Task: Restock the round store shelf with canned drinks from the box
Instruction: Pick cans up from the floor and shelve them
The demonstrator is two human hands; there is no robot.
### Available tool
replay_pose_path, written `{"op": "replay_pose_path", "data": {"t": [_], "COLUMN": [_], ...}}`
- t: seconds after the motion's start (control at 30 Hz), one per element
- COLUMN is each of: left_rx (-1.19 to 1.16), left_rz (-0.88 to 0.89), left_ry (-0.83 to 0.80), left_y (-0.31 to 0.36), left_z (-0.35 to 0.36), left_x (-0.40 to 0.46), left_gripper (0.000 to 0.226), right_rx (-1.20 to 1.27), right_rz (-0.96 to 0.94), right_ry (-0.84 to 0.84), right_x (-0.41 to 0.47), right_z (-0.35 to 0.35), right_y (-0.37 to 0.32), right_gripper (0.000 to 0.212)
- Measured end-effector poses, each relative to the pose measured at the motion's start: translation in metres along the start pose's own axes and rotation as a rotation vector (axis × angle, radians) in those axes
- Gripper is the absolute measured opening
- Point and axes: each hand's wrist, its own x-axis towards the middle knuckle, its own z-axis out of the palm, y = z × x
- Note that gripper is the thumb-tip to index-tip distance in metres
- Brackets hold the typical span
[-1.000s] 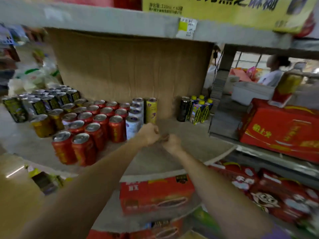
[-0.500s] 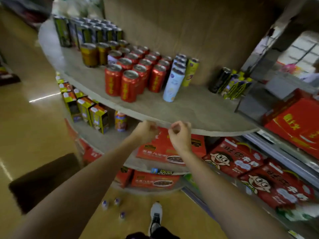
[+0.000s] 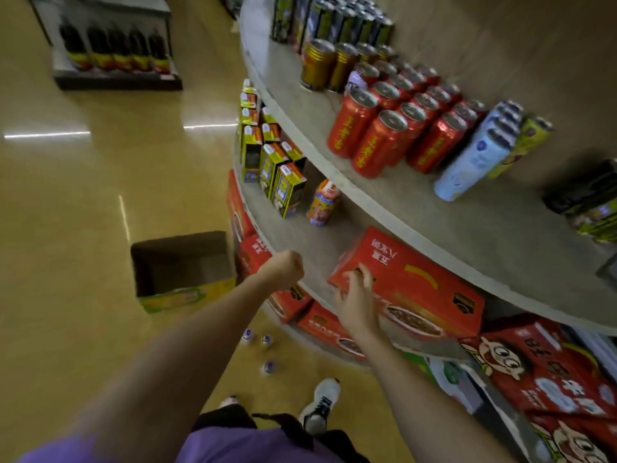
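Note:
The round grey shelf [image 3: 394, 208] curves across the right. Red cans [image 3: 380, 142] stand in rows on its upper tier, with gold cans [image 3: 317, 63] and dark cans behind them and tall pale cans [image 3: 474, 158] to the right. An open cardboard box [image 3: 182, 269] sits on the floor at the left; its inside looks dark and bare. My left hand [image 3: 283, 270] is a fist holding nothing, in front of the lower tier's edge. My right hand [image 3: 355, 300] hangs with loose spread fingers over a red carton [image 3: 417, 289] on the lower tier.
Yellow drink cartons [image 3: 270, 155] and one orange bottle [image 3: 323, 203] stand on the lower tier. Three small bottles [image 3: 263, 349] stand on the floor near my shoe [image 3: 319, 406]. Red cartoon-printed cartons [image 3: 547, 372] are stacked at the right. A low display of dark bottles [image 3: 113, 45] stands far left.
My view has tilted down from the upper tier toward the floor and box. My hands have come apart and dropped below the upper tier's edge to the lower tier.

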Motion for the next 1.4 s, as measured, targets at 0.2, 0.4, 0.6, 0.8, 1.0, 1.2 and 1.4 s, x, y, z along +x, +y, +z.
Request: {"op": "replay_pose_path", "data": {"t": [0.2,0.4,0.6,0.8,1.0,1.2,1.4], "left_rx": [-0.069,-0.121,-0.166,-0.300,-0.412,-0.457,-0.523], "left_rz": [-0.107,-0.266,-0.488,-0.789,-0.962,-1.000,-0.962], "left_ry": [-0.002,0.030,0.083,0.165,0.299,0.330,0.231], "left_y": [-0.025,-0.062,-0.099,-0.147,-0.205,-0.277,-0.358], "left_z": [0.008,0.032,0.066,0.115,0.180,0.262,0.337], "left_x": [-0.006,-0.004,0.004,0.003,0.023,0.073,0.129], "left_gripper": [0.018,0.019,0.018,0.016,0.017,0.015,0.029], "right_rx": [-0.021,0.035,0.077,0.065,0.014,-0.039,-0.119], "right_rz": [-0.070,-0.111,-0.102,-0.061,-0.101,-0.035,0.061], "right_ry": [-0.150,-0.263,-0.442,-0.644,-0.782,-0.810,-0.828], "right_x": [0.008,0.022,0.049,0.062,0.077,0.089,0.089], "right_z": [0.034,0.075,0.122,0.185,0.262,0.357,0.471], "right_y": [-0.009,-0.014,-0.003,0.024,0.053,0.084,0.137], "right_gripper": [0.029,0.027,0.027,0.026,0.030,0.040,0.042]}}
